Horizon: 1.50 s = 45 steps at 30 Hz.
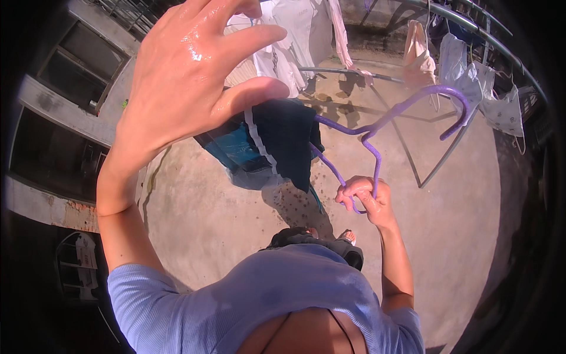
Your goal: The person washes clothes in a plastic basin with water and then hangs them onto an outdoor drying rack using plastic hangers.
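My right hand (368,199) grips one end of a purple clothes hanger (349,128), its fingers closed around the wire. The hanger is held sideways, with its hook curving out to the right. From its other end hangs a dark garment (283,141) with blue panels and a white stripe; it looks wet. Raised close to the camera, my left hand (190,66) is wet and has its thumb and fingers apart, with nothing seen between them. It covers part of the garment's upper left side, and its topmost fingertips run out of the frame.
White shirts (294,31) and a pink garment (340,40) hang ahead. Face masks (504,110) and small clothes hang on a metal drying rack (482,31) to the right. Rack legs stand on the concrete floor (451,212), which has wet spots. Windows (84,62) line the left wall.
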Motion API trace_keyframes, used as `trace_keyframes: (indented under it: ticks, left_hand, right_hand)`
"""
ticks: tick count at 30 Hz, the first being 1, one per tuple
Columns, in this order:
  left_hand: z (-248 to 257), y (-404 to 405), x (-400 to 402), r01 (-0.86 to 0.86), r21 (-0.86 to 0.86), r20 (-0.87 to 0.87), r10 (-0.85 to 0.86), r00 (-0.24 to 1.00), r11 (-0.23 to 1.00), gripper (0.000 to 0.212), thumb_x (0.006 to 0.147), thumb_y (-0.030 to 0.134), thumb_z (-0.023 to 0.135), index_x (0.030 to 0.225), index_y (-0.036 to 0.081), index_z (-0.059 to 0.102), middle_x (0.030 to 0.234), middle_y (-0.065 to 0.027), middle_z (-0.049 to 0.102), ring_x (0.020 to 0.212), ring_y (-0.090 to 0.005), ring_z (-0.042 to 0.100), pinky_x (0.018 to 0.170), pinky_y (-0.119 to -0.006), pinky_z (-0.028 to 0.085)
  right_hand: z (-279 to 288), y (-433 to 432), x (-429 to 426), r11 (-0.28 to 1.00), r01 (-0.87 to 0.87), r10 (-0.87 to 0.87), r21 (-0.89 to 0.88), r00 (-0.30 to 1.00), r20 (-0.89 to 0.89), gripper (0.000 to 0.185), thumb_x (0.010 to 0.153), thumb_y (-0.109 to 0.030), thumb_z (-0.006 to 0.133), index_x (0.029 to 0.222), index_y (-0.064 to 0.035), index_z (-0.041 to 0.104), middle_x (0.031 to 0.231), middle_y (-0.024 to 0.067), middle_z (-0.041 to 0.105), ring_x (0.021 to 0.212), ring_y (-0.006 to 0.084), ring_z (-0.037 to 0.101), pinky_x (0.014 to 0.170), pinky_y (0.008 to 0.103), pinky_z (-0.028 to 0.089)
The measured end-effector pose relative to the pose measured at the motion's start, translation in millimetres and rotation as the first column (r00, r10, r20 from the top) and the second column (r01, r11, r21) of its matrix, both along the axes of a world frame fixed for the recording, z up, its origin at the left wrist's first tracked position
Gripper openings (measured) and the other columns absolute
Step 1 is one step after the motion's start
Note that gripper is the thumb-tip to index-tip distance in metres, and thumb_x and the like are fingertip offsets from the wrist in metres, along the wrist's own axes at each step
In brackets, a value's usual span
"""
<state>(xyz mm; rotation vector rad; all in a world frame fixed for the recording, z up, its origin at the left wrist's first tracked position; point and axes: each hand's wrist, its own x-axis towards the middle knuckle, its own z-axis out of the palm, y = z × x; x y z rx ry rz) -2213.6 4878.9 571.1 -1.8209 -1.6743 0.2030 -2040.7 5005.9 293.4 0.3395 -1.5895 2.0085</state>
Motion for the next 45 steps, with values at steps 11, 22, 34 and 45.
trace_keyframes:
  ticks: [11, 22, 34, 45]
  left_hand:
    - [-38.1, 19.2, -44.3, 0.052, -0.337, 0.722, 0.223, 0.655, 0.940, 0.037, 0.093, 0.035, 0.044, 0.090, 0.000, 0.055, 0.072, -0.0037, 0.051, 0.065, -0.0115, 0.043, 0.062, -0.025, 0.039]
    - [-35.7, 6.5, -62.4, 0.121, -0.057, 0.938, 0.011, 0.347, 0.991, 0.037, 0.089, 0.037, 0.052, 0.094, 0.001, 0.059, 0.084, -0.0003, 0.054, 0.079, -0.0070, 0.048, 0.072, -0.022, 0.039]
    - [-61.0, -22.8, -134.9, 0.088, 0.091, 0.306, -0.112, 0.945, 0.992, 0.019, 0.081, 0.021, 0.061, 0.078, 0.006, 0.049, 0.059, -0.0132, 0.049, 0.054, -0.0323, 0.051, 0.047, -0.037, 0.038]
    - [-59.6, -19.7, -139.3, -0.162, 0.499, 0.752, -0.333, 0.569, 0.851, 0.027, 0.088, 0.027, 0.056, 0.088, 0.000, 0.060, 0.074, 0.0044, 0.053, 0.069, -0.0034, 0.044, 0.063, -0.018, 0.036]
  right_hand:
    - [55.8, 37.3, -10.9, 0.949, -0.309, 0.314, -0.066, 0.899, 0.306, 0.026, 0.094, -0.024, 0.043, 0.091, -0.0027, 0.057, 0.069, 0.0089, 0.060, 0.054, 0.0122, 0.054, 0.053, 0.0239, 0.044]
    - [10.7, 7.6, -40.5, 0.786, 0.300, -0.515, 0.540, 0.801, 0.305, 0.046, 0.082, -0.044, 0.057, 0.107, -0.0053, 0.053, 0.095, 0.0130, 0.055, 0.092, 0.0258, 0.050, 0.084, 0.0360, 0.040]
    - [63.3, 105.1, -51.2, 0.496, 0.560, -0.762, 0.664, 0.647, 0.023, 0.035, 0.083, -0.034, 0.059, 0.092, -0.0006, 0.065, 0.075, 0.0123, 0.064, 0.065, 0.0200, 0.061, 0.065, 0.0313, 0.048]
    - [183.6, -43.7, -58.1, 0.201, 0.376, -0.584, 0.905, 0.787, -0.198, 0.037, 0.074, -0.021, 0.067, 0.097, 0.0054, 0.056, 0.090, 0.0198, 0.053, 0.070, 0.0368, 0.058, 0.063, 0.0387, 0.049]
